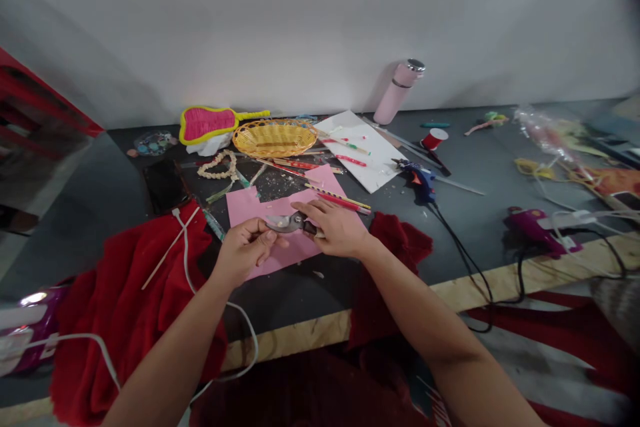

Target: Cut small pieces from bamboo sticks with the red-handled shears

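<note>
My right hand point(341, 227) is wrapped round the handles of a pair of pruning shears point(284, 222), palm down. The metal blades point left over a cut sheet of pink paper point(293, 255). My left hand point(244, 250) is closed in a pinch at the blade tips. Whatever lies between its thumb and fingers is too small to make out. Just past my right hand lie a red stick point(345, 204) and a striped pencil point(327, 192).
Behind the paper are a wicker basket point(275, 140), a pink hand-mirror shape point(210, 125) and a white sheet point(373, 170). A glue gun point(423, 181) with a cord lies right, near a pink bottle point(397, 93). Red cloth point(135, 287) and a phone point(166, 185) lie left.
</note>
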The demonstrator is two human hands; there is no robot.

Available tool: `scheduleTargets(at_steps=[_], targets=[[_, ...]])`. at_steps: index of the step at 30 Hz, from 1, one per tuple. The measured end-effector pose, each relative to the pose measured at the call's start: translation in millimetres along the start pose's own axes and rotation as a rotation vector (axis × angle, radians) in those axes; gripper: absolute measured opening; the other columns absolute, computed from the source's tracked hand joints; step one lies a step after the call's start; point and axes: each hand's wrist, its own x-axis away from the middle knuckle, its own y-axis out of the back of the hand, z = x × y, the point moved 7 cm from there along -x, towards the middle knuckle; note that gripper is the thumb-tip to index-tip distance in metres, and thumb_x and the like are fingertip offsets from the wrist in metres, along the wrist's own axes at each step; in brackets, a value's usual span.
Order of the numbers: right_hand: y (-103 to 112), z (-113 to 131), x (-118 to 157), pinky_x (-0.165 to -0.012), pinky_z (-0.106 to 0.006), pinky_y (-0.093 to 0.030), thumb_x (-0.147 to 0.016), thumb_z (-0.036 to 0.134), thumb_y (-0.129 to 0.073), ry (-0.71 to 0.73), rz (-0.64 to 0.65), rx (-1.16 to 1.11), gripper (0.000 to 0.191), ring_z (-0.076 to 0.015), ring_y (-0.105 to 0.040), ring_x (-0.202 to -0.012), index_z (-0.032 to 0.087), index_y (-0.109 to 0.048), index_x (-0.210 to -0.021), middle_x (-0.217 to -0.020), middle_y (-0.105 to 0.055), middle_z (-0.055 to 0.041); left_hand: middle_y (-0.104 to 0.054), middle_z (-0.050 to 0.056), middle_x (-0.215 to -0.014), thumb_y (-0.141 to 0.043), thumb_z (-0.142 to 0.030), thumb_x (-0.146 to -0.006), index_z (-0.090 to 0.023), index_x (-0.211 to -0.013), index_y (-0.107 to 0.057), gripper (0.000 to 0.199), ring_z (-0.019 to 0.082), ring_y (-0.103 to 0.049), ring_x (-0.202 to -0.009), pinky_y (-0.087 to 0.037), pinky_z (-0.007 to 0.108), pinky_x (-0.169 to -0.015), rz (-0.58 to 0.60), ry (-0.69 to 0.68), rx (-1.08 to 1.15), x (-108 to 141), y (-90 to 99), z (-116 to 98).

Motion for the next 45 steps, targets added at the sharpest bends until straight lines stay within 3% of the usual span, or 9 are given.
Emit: scheduleTargets(at_steps=[11,19,25,28,31,39,45], targets=[[-4,0,0,-0.088,-0.034,-0.045,-0.081,0.021,-0.051,-0.02,-0.011,0.012,0.058,-0.0219,-0.054,-0.101,0.018,-0.037,-0.138,-0.113,-0.058,-0.01,-0.072,0.008,-0.068,-0.071,-0.036,-0.071,-0.015,-0.067,-0.053,0.028,0.002,-0.036,-0.035,-0.028,0.018,-0.035,-0.007,0.025,0.031,0,-1.2,-5],[-6,-1,0,-0.076,-0.029,-0.046,-0.08,0.02,-0.05,-0.091,0.041,0.069,0.056,-0.0204,-0.058,-0.089,0.02,-0.039,-0.136,-0.105,-0.061,-0.008,-0.072,0.007,-0.067,-0.071,-0.035,-0.073,-0.014,-0.066,-0.053,0.028,0.001,-0.033,-0.033,-0.026,0.017,-0.035,-0.025,0.025,0.076,0,0.6,-3],[-2,-6,0,-0.081,-0.033,-0.047,-0.078,0.018,-0.052,-0.111,0.002,0.098,0.062,-0.0228,-0.057,-0.097,0.022,-0.037,-0.138,-0.117,-0.056,-0.0096,-0.072,0.007,-0.073,-0.07,-0.035,-0.074,-0.015,-0.07,-0.055,0.025,0.004,-0.044,-0.04,-0.035,0.019,-0.04,-0.055,-0.026,-0.027,-2,1.2,-5],[1,-8,-1,-0.087,-0.037,-0.046,-0.081,0.021,-0.052,-0.115,-0.036,0.084,0.06,-0.0249,-0.055,-0.104,0.02,-0.035,-0.139,-0.123,-0.054,-0.0118,-0.072,0.004,-0.074,-0.071,-0.031,-0.072,-0.015,-0.076,-0.057,0.022,0.007,-0.052,-0.046,-0.04,0.019,-0.044,-0.132,-0.052,-0.107,-1,5.3,-6],[2,-7,0,-0.089,-0.039,-0.045,-0.083,0.021,-0.051,-0.102,-0.037,0.067,0.06,-0.0253,-0.053,-0.107,0.019,-0.033,-0.14,-0.123,-0.054,-0.0128,-0.072,0.005,-0.073,-0.068,-0.031,-0.075,-0.015,-0.078,-0.058,0.019,0.007,-0.05,-0.043,-0.039,0.02,-0.043,-0.18,-0.089,-0.143,1,8.9,-8],[2,-2,1,-0.088,-0.037,-0.045,-0.081,0.021,-0.053,-0.026,-0.004,-0.008,0.062,-0.0236,-0.053,-0.106,0.022,-0.034,-0.14,-0.118,-0.056,-0.0096,-0.071,0.006,-0.064,-0.069,-0.034,-0.074,-0.014,-0.071,-0.056,0.024,0.002,-0.036,-0.033,-0.027,0.017,-0.035,0.018,0.053,0.033,-1,2.4,1],[-3,-2,1,-0.08,-0.031,-0.046,-0.082,0.021,-0.051,-0.059,0.02,0.005,0.06,-0.0203,-0.057,-0.09,0.021,-0.035,-0.139,-0.108,-0.059,-0.008,-0.07,0.006,-0.063,-0.07,-0.035,-0.073,-0.014,-0.07,-0.056,0.026,0.002,-0.035,-0.034,-0.024,0.017,-0.035,0.011,0.058,0.043,0,2.9,-3]])
